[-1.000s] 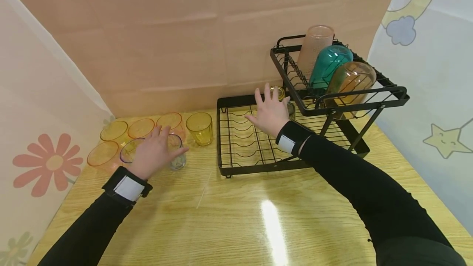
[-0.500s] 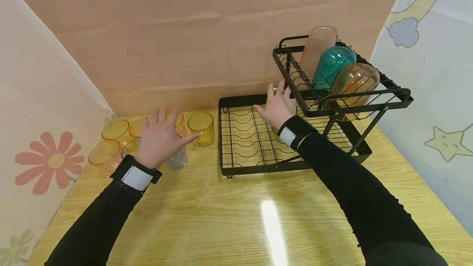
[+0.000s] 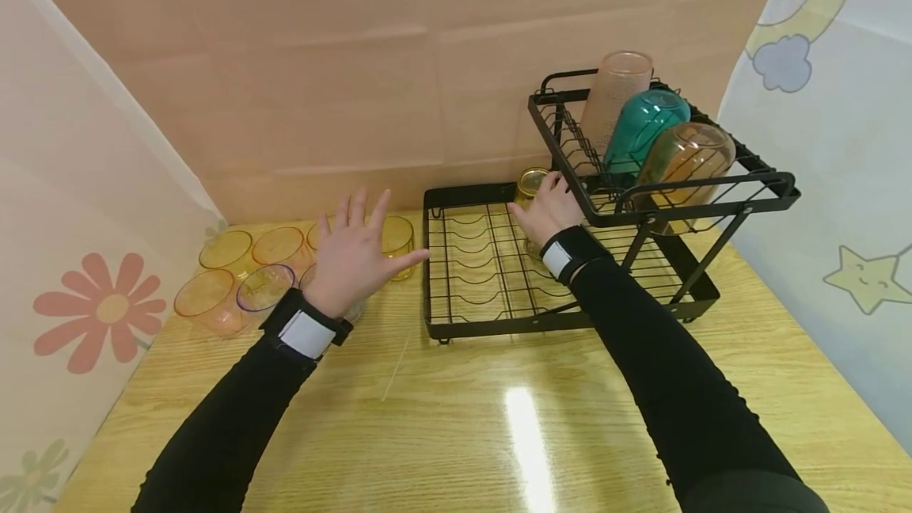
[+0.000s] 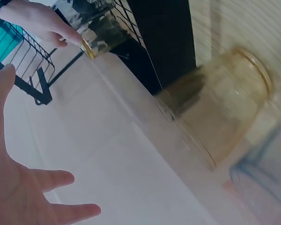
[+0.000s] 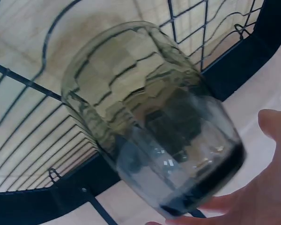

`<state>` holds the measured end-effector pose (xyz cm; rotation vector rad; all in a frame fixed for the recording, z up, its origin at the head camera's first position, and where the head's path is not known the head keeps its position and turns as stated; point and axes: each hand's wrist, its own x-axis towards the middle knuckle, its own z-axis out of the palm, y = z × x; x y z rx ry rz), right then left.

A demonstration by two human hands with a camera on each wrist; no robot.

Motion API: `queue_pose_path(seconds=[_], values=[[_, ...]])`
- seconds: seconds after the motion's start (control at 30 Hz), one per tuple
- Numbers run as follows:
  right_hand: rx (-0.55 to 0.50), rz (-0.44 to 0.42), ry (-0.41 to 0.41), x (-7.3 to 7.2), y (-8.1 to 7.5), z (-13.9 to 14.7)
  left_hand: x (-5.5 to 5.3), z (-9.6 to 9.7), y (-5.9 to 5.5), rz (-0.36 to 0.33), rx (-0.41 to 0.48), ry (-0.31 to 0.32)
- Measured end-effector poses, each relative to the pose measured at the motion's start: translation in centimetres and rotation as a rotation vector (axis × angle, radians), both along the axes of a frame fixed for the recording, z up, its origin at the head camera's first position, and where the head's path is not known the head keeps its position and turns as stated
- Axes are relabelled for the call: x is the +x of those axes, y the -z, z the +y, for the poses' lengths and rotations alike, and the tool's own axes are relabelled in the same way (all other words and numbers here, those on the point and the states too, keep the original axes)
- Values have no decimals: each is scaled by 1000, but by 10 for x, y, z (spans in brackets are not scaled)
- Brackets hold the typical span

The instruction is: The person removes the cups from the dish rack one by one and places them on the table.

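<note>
Left hand (image 3: 349, 267) spread, near the yellow tumbler (image 4: 215, 103), apart from it. Right hand (image 3: 552, 210) beside the smoky tumbler (image 5: 152, 117) in the dish rack (image 3: 492, 328): thumb apart, finger contact cannot be determined.

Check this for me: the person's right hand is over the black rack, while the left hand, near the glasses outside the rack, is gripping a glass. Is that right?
Not quite: the left hand grips nothing; the head view shows its fingers spread, near the glasses outside the rack. The right hand is indeed over the rack.
</note>
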<state>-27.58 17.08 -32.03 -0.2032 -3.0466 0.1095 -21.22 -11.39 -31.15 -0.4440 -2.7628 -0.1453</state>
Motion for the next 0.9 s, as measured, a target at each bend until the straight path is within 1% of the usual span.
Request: queue_pose_path(seconds=[0.1,0.17,0.37,0.43,0.57,0.77,0.83,0.9], values=[[-9,-7,36,-1,5,0,0,8,2,-9,-12,4],[-3,-30,56,-2,9,0,-1,12,5,-16,-11,9],[27,-81,92,-8,16,1,-2,26,11,-6,-22,26],[31,-78,83,-10,17,2,-2,29,13,-14,-17,34],[45,-59,38,-12,16,5,-2,37,17,-29,-2,48],[22,-32,9,-10,12,9,-1,45,20,-7,-6,68],[10,-1,-15,-9,9,10,-1,47,20,1,-5,74],[25,43,-56,-8,6,10,-1,49,21,5,-5,77]])
